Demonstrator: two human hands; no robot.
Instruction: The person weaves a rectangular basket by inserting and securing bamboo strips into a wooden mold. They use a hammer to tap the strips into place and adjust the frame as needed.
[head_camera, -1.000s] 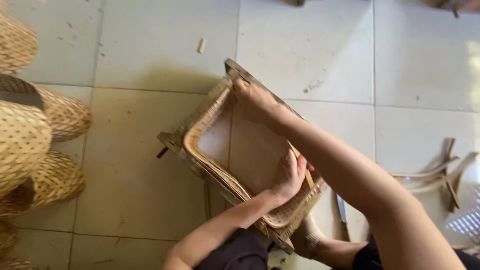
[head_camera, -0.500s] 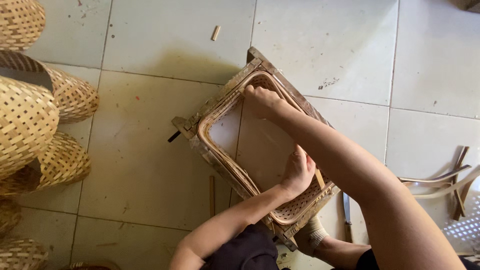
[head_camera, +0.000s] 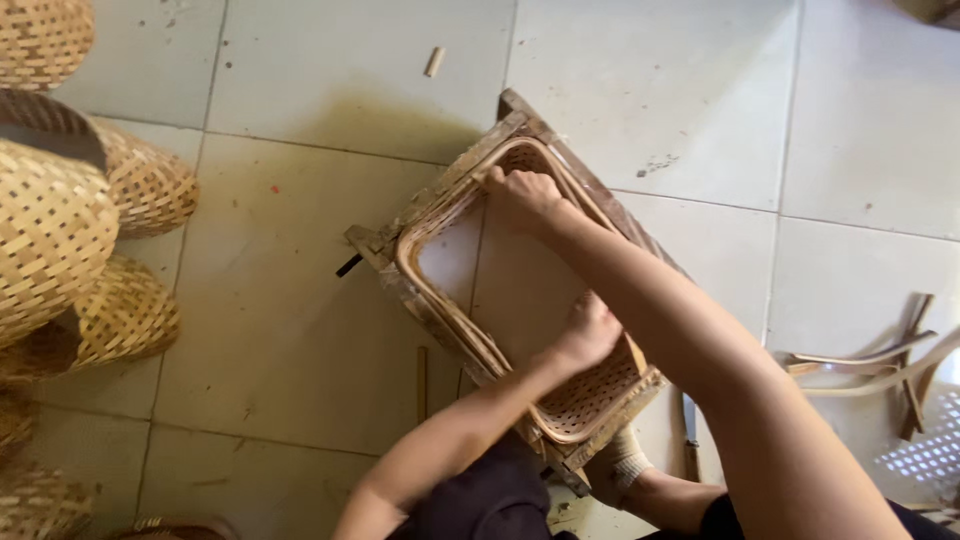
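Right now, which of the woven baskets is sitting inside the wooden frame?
The square-rimmed woven basket under both hands, pressed into the wooden frame. The rounded woven baskets are piled apart at the left edge, untouched.

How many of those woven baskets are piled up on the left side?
6 at least: one at the top corner, a large one, two beside it, two low at the edge. More may be hidden.
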